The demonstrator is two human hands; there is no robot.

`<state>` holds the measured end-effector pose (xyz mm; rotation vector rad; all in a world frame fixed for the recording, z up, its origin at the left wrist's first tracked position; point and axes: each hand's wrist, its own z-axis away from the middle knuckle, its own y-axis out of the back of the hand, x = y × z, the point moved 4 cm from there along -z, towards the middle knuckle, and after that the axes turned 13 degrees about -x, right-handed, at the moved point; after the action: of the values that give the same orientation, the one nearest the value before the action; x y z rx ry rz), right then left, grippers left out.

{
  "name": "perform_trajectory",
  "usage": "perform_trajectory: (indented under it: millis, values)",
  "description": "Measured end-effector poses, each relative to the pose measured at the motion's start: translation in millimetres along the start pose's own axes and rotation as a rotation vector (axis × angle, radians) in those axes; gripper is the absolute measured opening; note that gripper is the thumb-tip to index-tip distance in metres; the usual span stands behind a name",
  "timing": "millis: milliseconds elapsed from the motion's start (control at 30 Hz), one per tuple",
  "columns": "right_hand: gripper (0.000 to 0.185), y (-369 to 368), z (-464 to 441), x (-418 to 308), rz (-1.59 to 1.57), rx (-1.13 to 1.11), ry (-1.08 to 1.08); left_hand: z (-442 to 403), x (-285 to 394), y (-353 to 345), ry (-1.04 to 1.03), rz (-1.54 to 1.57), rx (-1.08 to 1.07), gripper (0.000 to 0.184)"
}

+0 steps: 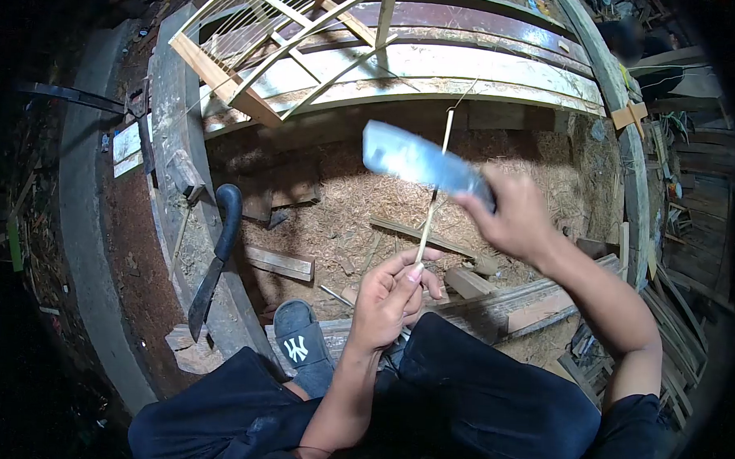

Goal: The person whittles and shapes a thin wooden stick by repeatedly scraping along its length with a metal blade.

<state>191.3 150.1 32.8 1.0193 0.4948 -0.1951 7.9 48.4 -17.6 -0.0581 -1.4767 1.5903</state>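
Note:
My left hand [393,299] pinches the lower end of a thin pale wooden stick [430,211], which stands nearly upright and leans slightly right. A curled sliver shows at the stick's top. In my right hand [518,214] is the handle of a broad-bladed knife [410,154]. Its shiny, slightly blurred blade lies across the stick, pointing left; I cannot tell whether the two touch. Below, wood shavings [345,188] cover the ground between the beams.
A second long curved knife [212,281] with a dark handle rests on the left beam [178,85]. A wooden slatted frame [289,45] lies on the planks at the back. Offcuts [277,263] are scattered near my sandalled foot [303,340]. Wood strips [679,346] are piled at right.

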Motion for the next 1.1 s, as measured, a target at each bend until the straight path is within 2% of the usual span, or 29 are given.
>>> perform_trajectory:
  millis: [33, 100, 167, 200, 233, 300, 333, 367, 433, 500, 567, 600, 733, 833, 900, 933, 967, 1033, 1067, 1100]
  values:
    - [0.055, -7, 8, -6, 0.000, 0.000, 0.000, 2, 0, 2, 0.009, -0.037, 0.032, 0.031]
    - [0.054, -25, 26, -30, 0.202, -0.113, 0.297, 7, -3, 2, 0.021, -0.076, 0.065, 0.030]
    - [0.057, -21, 28, -31, 0.207, -0.091, 0.283, 14, -9, 5, 0.094, -0.234, 0.229, 0.028]
    - [0.060, -19, 30, -30, 0.215, -0.071, 0.269, 9, 1, -1, -0.007, -0.225, 0.097, 0.024]
    - [0.060, -17, 25, -23, 0.215, -0.072, 0.266, 8, 11, -10, -0.002, -0.178, 0.123, 0.022]
    - [0.065, -3, 6, 8, 0.101, 0.048, -0.041, 9, 7, -6, 0.008, -0.218, 0.146, 0.021]
    - [0.070, -4, 9, 1, 0.104, -0.060, -0.021, 7, 6, -4, 0.002, -0.221, 0.144, 0.021]
    - [0.070, -11, 17, -5, 0.104, -0.058, -0.017, 7, 3, -2, 0.008, -0.233, 0.158, 0.021]
    - [0.070, -35, 36, -30, 0.229, -0.145, 0.261, 11, -2, -3, 0.035, -0.241, 0.171, 0.022]
    - [0.070, -31, 33, -30, 0.201, -0.191, 0.226, 12, -1, -3, -0.039, -0.296, 0.269, 0.026]
    - [0.059, -28, 27, -25, 0.266, -0.127, 0.166, 8, -2, 3, -0.041, -0.278, 0.222, 0.030]
    - [0.060, -28, 24, -24, 0.262, -0.157, 0.085, 5, 2, 3, -0.027, -0.282, 0.207, 0.030]
    - [0.061, -31, 23, -20, 0.223, -0.090, 0.120, 5, 1, 5, -0.020, -0.293, 0.199, 0.026]
    - [0.068, -21, 13, -6, 0.193, -0.068, 0.130, 5, 4, 1, -0.022, -0.301, 0.185, 0.023]
    - [0.068, 1, 0, 20, 0.281, 0.161, -0.009, 8, 2, -2, -0.028, -0.293, 0.182, 0.027]
    - [0.069, 1, 1, 21, 0.139, 0.036, -0.004, 6, 1, -3, -0.032, -0.306, 0.166, 0.030]
    - [0.069, -1, 5, 14, 0.137, 0.038, -0.006, 5, -1, -5, -0.026, -0.319, 0.150, 0.035]
    - [0.069, -22, 18, -22, 0.229, -0.082, 0.229, 5, -2, -9, -0.021, -0.279, 0.160, 0.029]
    - [0.054, -29, 25, -35, 0.220, -0.151, 0.248, 9, -6, -8, -0.006, -0.238, 0.246, 0.026]
    - [0.054, -28, 23, -32, 0.216, -0.154, 0.250, 13, -9, -5, 0.010, -0.200, 0.334, 0.024]
